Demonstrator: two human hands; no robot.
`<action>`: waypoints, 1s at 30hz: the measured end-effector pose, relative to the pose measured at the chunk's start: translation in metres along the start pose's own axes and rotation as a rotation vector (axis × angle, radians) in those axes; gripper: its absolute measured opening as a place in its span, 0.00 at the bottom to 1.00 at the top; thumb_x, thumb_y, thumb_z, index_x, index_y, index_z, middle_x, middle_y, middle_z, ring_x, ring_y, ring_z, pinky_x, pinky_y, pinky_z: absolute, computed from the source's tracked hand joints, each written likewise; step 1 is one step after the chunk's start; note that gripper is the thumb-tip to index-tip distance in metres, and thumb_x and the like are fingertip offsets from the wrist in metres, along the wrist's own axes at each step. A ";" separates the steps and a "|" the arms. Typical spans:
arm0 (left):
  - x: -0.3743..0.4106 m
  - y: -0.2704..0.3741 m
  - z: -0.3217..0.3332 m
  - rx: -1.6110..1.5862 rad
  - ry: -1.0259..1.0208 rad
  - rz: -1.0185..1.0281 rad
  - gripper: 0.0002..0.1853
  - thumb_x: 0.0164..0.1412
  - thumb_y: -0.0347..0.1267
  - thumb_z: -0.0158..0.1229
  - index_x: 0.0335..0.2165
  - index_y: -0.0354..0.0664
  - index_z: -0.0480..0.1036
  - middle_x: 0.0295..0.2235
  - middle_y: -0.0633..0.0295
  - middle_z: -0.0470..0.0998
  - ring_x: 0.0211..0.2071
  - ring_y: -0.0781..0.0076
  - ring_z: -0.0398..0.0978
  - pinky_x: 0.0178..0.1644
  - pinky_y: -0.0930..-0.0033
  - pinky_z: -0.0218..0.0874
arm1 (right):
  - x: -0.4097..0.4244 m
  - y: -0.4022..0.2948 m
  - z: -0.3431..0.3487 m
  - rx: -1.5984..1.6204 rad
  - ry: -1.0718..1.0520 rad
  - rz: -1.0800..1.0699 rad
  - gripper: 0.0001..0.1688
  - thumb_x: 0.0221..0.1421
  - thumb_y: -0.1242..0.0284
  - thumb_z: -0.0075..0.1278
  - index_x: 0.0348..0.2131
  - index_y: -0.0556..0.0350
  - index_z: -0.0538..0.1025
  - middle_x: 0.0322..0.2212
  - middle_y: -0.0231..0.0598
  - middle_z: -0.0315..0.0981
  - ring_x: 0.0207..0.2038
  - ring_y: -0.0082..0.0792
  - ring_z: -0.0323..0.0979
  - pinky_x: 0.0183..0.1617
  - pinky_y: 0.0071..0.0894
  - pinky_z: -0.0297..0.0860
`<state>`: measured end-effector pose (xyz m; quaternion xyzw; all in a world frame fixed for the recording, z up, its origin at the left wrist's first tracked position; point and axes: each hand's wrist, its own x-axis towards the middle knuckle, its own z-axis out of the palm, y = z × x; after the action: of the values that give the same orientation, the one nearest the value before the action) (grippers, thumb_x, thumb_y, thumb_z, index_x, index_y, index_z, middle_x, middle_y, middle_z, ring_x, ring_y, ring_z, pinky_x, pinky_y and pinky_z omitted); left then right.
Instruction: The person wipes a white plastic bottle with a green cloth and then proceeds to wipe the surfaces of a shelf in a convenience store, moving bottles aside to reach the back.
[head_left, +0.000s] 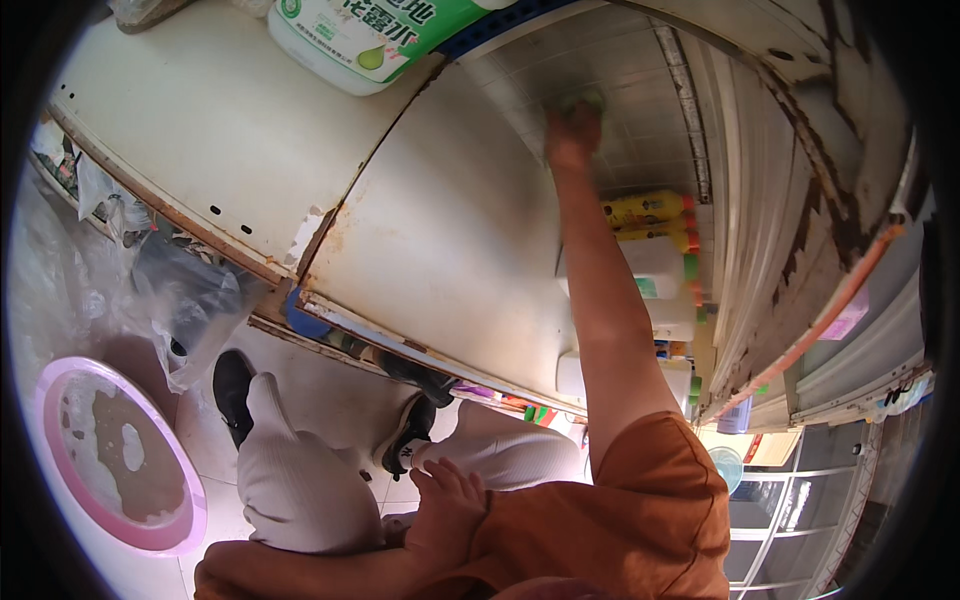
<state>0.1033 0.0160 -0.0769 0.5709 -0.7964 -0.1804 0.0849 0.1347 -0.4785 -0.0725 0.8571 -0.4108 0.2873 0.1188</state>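
Reaching deep into a metal shelf (442, 247), my right hand (574, 135) holds a blurred greenish cloth or sponge (589, 101) near the back panel (637, 82). Below and right of that hand lie yellow bottles (649, 210) with red caps and white jugs (656, 266) with green caps, partly hidden by my forearm. My left hand (450, 510) rests near my waist with fingers slightly apart, and nothing shows in it. A large white and green jug (375, 45) stands on the adjoining shelf panel at the top.
A pink basin (195, 502) of sudsy, murky water stands on the tiled floor at lower left. Clear plastic bags (180, 292) hang or lie beside the lower shelf. The shelf edges (442, 364) are rusty and chipped. Another shelf board (810, 187) curves along the right.
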 end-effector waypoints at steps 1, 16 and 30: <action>0.001 0.000 0.001 0.000 -0.005 0.000 0.20 0.58 0.34 0.39 0.49 0.47 0.65 0.43 0.41 0.69 0.41 0.44 0.67 0.38 0.44 0.59 | 0.008 -0.019 0.013 -0.033 0.034 -0.215 0.19 0.42 0.65 0.55 0.32 0.61 0.72 0.34 0.52 0.69 0.39 0.51 0.66 0.43 0.43 0.64; -0.015 -0.016 -0.013 -0.031 -0.020 -0.041 0.20 0.59 0.34 0.39 0.50 0.47 0.63 0.43 0.38 0.68 0.40 0.43 0.67 0.40 0.44 0.59 | -0.034 0.098 -0.017 -0.322 -0.104 0.143 0.20 0.41 0.64 0.54 0.34 0.59 0.74 0.32 0.51 0.70 0.36 0.51 0.68 0.41 0.44 0.66; -0.009 -0.009 -0.005 -0.060 0.024 -0.091 0.19 0.59 0.35 0.40 0.49 0.45 0.65 0.41 0.39 0.70 0.40 0.43 0.68 0.39 0.43 0.59 | -0.014 0.052 -0.012 -0.255 -0.181 -0.347 0.19 0.42 0.71 0.53 0.37 0.58 0.71 0.38 0.51 0.66 0.37 0.51 0.67 0.42 0.44 0.66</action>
<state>0.1159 0.0211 -0.0746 0.6060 -0.7626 -0.2011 0.1034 0.0833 -0.4973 -0.0730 0.9151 -0.2993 0.1302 0.2366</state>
